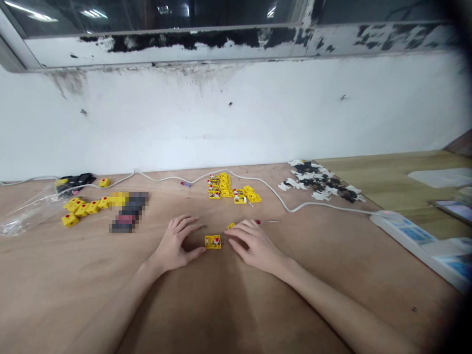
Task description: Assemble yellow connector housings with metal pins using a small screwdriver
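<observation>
A small open yellow plastic casing (208,245) lies on the wooden table between my hands. White parts and a red button (217,240) show inside, and a thin metal pin sticks out to the right. My left hand (176,247) rests at its left, thumb tip close to the casing's edge, fingers apart with nothing visible in them. At its right, my right hand (254,246) is curved with thumb and fingers apart. Beyond those fingers lies a yellow piece (231,225), partly hidden. A screwdriver with a red handle (257,222) lies behind the right hand.
Several open yellow casings (224,185) sit farther back, near a purple-handled screwdriver (186,184). Closed yellow boxes (81,210) and a plastic bag (31,216) lie left. A white cable (291,210) runs to a power strip (413,236). Black and white pieces (313,177) are piled at back right.
</observation>
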Tool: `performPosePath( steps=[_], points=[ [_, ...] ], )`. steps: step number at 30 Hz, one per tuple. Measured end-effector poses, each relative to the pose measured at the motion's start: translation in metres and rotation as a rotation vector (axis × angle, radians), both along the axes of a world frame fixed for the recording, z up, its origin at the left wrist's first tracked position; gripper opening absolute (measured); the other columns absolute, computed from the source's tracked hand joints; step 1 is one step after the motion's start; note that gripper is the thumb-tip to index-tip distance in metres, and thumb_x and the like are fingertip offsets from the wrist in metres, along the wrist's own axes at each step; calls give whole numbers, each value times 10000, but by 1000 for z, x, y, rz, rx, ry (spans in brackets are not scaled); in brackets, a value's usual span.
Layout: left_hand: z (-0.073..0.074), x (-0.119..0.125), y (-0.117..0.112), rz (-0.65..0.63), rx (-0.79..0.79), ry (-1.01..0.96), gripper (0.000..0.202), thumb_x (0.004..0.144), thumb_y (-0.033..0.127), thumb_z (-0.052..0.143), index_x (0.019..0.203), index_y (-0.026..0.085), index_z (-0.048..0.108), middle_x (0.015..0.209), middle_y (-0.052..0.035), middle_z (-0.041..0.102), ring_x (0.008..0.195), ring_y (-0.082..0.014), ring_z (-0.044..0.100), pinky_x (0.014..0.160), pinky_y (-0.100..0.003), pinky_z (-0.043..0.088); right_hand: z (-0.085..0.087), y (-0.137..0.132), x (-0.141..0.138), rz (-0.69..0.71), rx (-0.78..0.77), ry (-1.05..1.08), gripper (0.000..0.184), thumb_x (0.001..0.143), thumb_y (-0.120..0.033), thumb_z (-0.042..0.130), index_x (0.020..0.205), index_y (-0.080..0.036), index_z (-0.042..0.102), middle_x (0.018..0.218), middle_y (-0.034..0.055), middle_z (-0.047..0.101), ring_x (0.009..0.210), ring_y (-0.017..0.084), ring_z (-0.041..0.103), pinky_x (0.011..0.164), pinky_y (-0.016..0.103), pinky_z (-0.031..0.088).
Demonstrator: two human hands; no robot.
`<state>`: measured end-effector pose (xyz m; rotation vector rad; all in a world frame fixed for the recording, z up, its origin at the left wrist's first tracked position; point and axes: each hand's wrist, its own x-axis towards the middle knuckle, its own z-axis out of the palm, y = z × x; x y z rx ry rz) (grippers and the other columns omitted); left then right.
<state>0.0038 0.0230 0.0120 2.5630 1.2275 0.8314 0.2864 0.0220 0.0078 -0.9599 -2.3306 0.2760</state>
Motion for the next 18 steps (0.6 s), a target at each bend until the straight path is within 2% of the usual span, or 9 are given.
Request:
performPosePath(
  steps=[4,9,18],
  points=[
    [-2,16,-5,-68,-35,-36,487,854,391,700,1300,245,568,1256,-94,654,1176,-264,578,1033,-458,424,-5,-4,-9,76,-47,20,136,967,-158,568,1053,-196,666,958,65,707,921,222,613,858,403,475],
    [-10,33,-10,-163,-49,-50,329,942,281,602,1269,255,590,1132,-61,714,1025,-216,648,952,-421,465,-14,-3,-11,140,-110,83,183,976,-128,533,1048,-203,683,956,63,699,924,208,624,850,375,521],
    [-14,34,-8,-201,-82,-134,280,945,255,611,1223,243,643,1105,-68,724,1013,-213,656,916,-395,497,-19,-7,-12,140,-72,163,230,960,-98,512,1062,-187,698,939,83,674,904,211,616,807,373,548]
  ],
)
